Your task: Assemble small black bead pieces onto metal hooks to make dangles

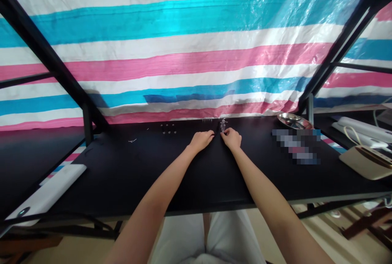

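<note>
Both hands reach to the far side of the black table, a short gap apart. My left hand (202,140) rests there with its fingers pinched together; whatever lies between them, if anything, is too small to make out. The fingers of my right hand (232,138) close on the near end of a small pale translucent piece (223,124) with thin spikes sticking out on top. A slim dark object (218,126) lies between the two hands. Just beyond my left hand is a row of small thin metallic pieces (207,120).
Several small round bits (168,129) and a white scrap (132,140) lie to the left. A round metal dish (294,121) and a blurred-out item (297,145) sit right. A beige pouch (367,160), a white box (49,192) and black frame bars (45,56) flank the table (208,182).
</note>
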Motion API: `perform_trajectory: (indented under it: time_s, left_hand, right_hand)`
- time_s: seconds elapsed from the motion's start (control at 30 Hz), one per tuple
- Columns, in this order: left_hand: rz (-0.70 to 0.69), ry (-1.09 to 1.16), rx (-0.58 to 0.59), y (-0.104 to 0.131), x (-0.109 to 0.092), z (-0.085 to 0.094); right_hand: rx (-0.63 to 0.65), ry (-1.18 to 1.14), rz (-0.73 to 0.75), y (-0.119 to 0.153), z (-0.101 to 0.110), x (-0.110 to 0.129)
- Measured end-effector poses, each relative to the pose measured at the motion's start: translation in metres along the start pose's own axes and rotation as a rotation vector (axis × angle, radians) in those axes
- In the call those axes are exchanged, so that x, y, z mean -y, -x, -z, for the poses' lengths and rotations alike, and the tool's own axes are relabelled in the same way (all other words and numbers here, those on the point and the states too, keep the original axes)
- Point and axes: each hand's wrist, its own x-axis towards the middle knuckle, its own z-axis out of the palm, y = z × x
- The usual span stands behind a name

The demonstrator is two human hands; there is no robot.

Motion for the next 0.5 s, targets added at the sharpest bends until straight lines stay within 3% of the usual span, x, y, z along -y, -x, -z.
perform_trajectory:
  time_s: [0.23, 0.5]
  left_hand:
    - [0.071, 0.152, -0.042, 0.041, 0.016, 0.022]
    - [0.240, 0.302, -0.244, 0.080, 0.044, 0.036]
  right_hand:
    - [0.015, -0.025, -0.020, -0.002, 0.000, -0.001]
    - [0.013, -0.014, -0.029, -0.003, -0.002, -0.002]
